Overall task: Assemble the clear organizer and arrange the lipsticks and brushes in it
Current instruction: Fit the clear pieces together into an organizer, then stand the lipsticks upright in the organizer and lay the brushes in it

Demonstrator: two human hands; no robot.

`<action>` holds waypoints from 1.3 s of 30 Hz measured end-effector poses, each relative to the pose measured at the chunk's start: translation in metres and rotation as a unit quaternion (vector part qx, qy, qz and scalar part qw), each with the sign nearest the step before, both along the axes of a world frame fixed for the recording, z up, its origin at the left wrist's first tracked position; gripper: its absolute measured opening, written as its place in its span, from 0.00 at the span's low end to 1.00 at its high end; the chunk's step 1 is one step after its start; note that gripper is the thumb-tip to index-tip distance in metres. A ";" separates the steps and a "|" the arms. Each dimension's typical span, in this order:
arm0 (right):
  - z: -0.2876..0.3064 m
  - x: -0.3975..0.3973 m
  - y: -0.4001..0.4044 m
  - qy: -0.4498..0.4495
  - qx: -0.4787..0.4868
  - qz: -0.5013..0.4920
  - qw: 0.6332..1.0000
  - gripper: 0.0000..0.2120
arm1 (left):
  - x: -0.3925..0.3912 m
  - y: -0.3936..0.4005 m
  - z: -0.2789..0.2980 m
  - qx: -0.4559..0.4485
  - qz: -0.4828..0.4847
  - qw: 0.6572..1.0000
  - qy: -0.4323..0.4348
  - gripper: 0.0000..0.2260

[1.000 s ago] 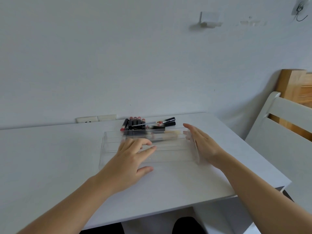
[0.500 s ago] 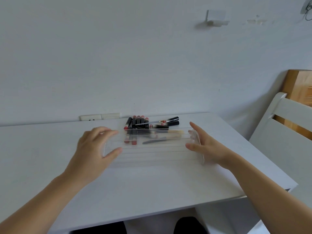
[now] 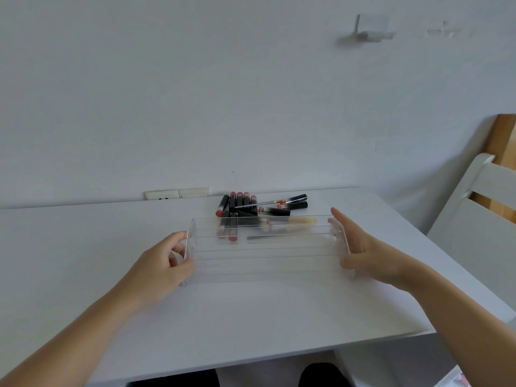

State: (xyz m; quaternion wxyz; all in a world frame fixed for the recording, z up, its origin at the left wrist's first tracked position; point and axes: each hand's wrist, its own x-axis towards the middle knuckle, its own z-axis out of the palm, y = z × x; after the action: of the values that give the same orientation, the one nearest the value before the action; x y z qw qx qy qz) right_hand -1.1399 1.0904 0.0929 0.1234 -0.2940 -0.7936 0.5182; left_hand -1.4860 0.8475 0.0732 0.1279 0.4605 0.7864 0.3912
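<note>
Soft, even daylight with a cool bluish cast fills the view. Shadows are faint: a pale one on the wall [image 3: 251, 93] beside the bracket [image 3: 371, 27]. No harsh glare. Slight softness throughout; wide-angle bending bows the table [image 3: 83, 261] edges.

Organizer [image 3: 265, 247]: clear, glossy plastic.
Lipsticks [image 3: 237, 203]: glossy black plastic tubes.
Table [image 3: 83, 261]: smooth, matt white.
Chair [image 3: 474, 219]: painted white, smooth.
Headboard [image 3: 505, 141]: bare wood.

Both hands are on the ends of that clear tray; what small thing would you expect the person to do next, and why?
Probably set the clear organizer square and let go. The left hand grips one end, the right hand lies flat against the other, and the lipsticks still wait behind it.
</note>
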 end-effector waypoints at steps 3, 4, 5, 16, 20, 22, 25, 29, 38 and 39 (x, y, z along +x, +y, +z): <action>-0.002 -0.001 0.000 0.009 0.005 -0.001 1.000 0.50 | 0.000 0.000 -0.001 0.003 -0.004 1.000 -0.010 0.21; -0.003 0.000 0.001 0.012 0.005 -0.001 1.000 0.50 | 0.000 0.000 -0.001 0.005 -0.005 1.000 -0.013 0.21; -0.004 0.000 0.001 0.013 0.005 -0.002 1.000 0.50 | 0.000 -0.001 -0.001 0.006 -0.006 1.000 -0.015 0.22; -0.003 0.000 -0.002 0.022 0.004 -0.013 1.000 0.50 | 0.002 -0.003 -0.001 0.001 0.003 1.000 -0.023 0.24; -0.001 0.000 -0.005 0.027 0.011 -0.018 0.999 0.49 | 0.005 -0.007 0.004 -0.006 -0.005 1.000 -0.028 0.25; 0.001 0.001 -0.008 0.026 0.011 -0.014 0.999 0.48 | 0.006 -0.008 0.007 -0.014 -0.005 1.000 -0.015 0.25; 0.008 0.004 -0.009 0.018 0.000 -0.004 1.000 0.45 | 0.004 -0.014 0.019 -0.026 -0.020 0.999 -0.013 0.24; 0.039 0.003 0.006 0.059 0.040 -0.044 0.996 0.36 | -0.008 -0.010 0.051 -0.003 0.015 1.000 -0.027 0.25; 0.070 -0.117 0.069 -0.160 0.338 0.010 0.927 0.29 | -0.011 0.149 0.096 -0.206 -0.067 0.957 0.193 0.27; 0.068 -0.128 0.073 -0.192 0.341 0.024 0.920 0.34 | -0.010 0.164 0.092 -0.239 -0.060 0.947 0.205 0.30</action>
State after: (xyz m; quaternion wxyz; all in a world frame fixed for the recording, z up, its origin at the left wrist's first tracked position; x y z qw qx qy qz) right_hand -1.2677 1.1637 0.1607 0.0489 -0.3084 -0.9376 0.1532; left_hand -1.4962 1.0117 0.1649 0.0933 0.5329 0.8372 0.0808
